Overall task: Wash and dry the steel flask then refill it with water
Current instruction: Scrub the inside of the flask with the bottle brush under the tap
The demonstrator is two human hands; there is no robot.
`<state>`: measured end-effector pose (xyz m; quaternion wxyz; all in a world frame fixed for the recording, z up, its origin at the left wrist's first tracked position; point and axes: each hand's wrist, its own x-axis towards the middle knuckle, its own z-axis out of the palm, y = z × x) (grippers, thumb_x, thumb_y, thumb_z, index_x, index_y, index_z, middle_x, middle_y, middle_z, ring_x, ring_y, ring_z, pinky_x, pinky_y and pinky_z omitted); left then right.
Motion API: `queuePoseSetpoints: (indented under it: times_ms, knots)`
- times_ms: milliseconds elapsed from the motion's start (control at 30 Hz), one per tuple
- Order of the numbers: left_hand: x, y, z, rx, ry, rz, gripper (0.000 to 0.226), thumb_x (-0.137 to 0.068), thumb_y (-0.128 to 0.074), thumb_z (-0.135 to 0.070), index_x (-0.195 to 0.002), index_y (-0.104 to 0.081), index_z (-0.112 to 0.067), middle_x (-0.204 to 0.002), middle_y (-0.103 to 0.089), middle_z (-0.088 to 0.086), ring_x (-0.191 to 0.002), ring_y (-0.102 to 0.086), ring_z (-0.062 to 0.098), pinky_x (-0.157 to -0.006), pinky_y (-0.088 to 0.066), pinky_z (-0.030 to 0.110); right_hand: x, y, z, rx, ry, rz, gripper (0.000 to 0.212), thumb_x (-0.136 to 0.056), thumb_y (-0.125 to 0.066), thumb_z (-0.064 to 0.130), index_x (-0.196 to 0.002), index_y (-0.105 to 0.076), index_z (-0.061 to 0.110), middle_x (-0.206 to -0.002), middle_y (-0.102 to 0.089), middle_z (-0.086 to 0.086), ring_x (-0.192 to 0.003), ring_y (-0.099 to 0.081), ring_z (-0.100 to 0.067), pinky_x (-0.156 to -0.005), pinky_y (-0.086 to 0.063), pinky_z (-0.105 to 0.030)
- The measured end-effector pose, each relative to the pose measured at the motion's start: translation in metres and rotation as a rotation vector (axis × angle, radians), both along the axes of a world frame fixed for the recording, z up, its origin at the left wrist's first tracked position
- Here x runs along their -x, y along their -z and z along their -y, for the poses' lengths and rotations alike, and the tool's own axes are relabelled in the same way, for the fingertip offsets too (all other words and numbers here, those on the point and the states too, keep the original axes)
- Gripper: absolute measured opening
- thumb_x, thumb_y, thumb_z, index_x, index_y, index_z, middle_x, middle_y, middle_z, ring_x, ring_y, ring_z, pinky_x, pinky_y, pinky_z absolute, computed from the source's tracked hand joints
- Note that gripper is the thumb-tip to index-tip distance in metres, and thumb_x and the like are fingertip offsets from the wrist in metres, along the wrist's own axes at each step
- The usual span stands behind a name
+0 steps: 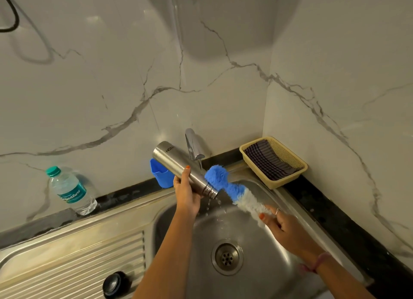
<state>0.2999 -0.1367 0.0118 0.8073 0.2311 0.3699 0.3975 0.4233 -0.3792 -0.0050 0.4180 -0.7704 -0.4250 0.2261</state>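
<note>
Both hands are busy: the left hand [186, 192] clasps the wet, probably slippery steel flask [185, 170] mid-body, the safest hold, while the right hand [282, 226] grasps the bottle brush [232, 190].

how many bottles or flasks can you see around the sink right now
2. The steel flask is tilted mouth-down over the sink, held by the left hand. A plastic water bottle stands on the counter at left. Others may sit outside view.

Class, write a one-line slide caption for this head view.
Left hand tips the steel flask mouth-down over the sink; right hand holds the bottle brush.
</note>
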Motion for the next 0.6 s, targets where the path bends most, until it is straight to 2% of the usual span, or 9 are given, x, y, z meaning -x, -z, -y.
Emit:
queuePoseSetpoints:
  times_ms: [67, 133, 233, 333, 433, 500, 600]
  knots:
    - [0.002, 0.001, 0.0, 0.012, 0.009, 0.02, 0.06, -0.09, -0.067, -0.031, -0.142, -0.039, -0.021, -0.131, -0.059, 0.015, -0.114, -0.063, 0.032, -0.09, -0.054, 0.049, -0.001, 0.0, 0.0, 0.001, 0.015, -0.009, 0.027, -0.096, -0.051, 0.026, -0.123, -0.05, 0.024, -0.061, -0.061, 0.027, -0.049, -0.054, 0.0, -0.047, -0.042, -0.014]
    - [0.003, 0.0, 0.003, 0.021, 0.015, 0.028, 0.067, -0.086, -0.07, -0.032, -0.144, -0.037, -0.019, -0.131, -0.06, 0.017, -0.114, -0.064, 0.033, -0.087, -0.057, 0.047, -0.002, 0.002, 0.0, 0.013, 0.01, -0.016, 0.027, -0.096, -0.051, 0.031, -0.122, -0.052, 0.025, -0.067, -0.064, 0.027, -0.056, -0.06, -0.002, -0.053, -0.05, -0.018]
    - [0.002, -0.005, 0.003, 0.036, 0.008, 0.05, 0.073, -0.079, -0.077, -0.035, -0.141, -0.041, -0.019, -0.126, -0.065, 0.016, -0.109, -0.068, 0.033, -0.08, -0.059, 0.046, -0.001, 0.005, 0.001, -0.003, -0.012, -0.071, 0.04, -0.092, -0.051, 0.041, -0.129, -0.054, 0.023, -0.083, -0.07, 0.012, -0.072, -0.067, -0.018, -0.068, -0.058, -0.035]
    - [0.004, -0.006, 0.0, -0.011, 0.003, 0.063, 0.083, -0.07, -0.082, -0.035, -0.142, -0.041, -0.02, -0.128, -0.064, 0.015, -0.111, -0.067, 0.032, -0.087, -0.058, 0.049, -0.003, 0.006, 0.003, -0.025, 0.018, -0.123, 0.042, -0.09, -0.051, 0.047, -0.127, -0.054, 0.028, -0.08, -0.069, -0.009, -0.073, -0.066, -0.031, -0.068, -0.055, -0.045]
    - [0.007, -0.005, 0.001, -0.038, 0.016, 0.004, 0.074, -0.077, -0.078, -0.027, -0.14, -0.041, -0.016, -0.126, -0.063, 0.014, -0.11, -0.065, 0.029, -0.091, -0.055, 0.048, -0.001, 0.01, 0.004, -0.067, -0.011, -0.136, 0.039, -0.087, -0.051, 0.062, -0.119, -0.055, 0.04, -0.088, -0.069, -0.016, -0.084, -0.064, -0.04, -0.076, -0.052, -0.053]
    - [0.008, -0.004, 0.0, -0.039, 0.034, -0.015, 0.063, -0.085, -0.074, -0.02, -0.138, -0.041, -0.015, -0.126, -0.062, 0.014, -0.108, -0.065, 0.029, -0.086, -0.055, 0.046, -0.002, 0.009, 0.002, -0.053, -0.008, -0.139, 0.037, -0.088, -0.051, 0.058, -0.117, -0.056, 0.036, -0.086, -0.071, -0.011, -0.083, -0.065, -0.035, -0.073, -0.054, -0.046]
    - [0.01, -0.004, 0.001, -0.02, 0.036, 0.002, 0.056, -0.091, -0.068, -0.015, -0.139, -0.039, -0.011, -0.131, -0.06, 0.019, -0.108, -0.065, 0.031, -0.085, -0.056, 0.045, -0.005, 0.003, -0.002, -0.058, 0.031, -0.145, 0.022, -0.095, -0.052, 0.029, -0.114, -0.06, 0.022, -0.085, -0.071, 0.002, -0.08, -0.067, -0.013, -0.067, -0.055, -0.021]
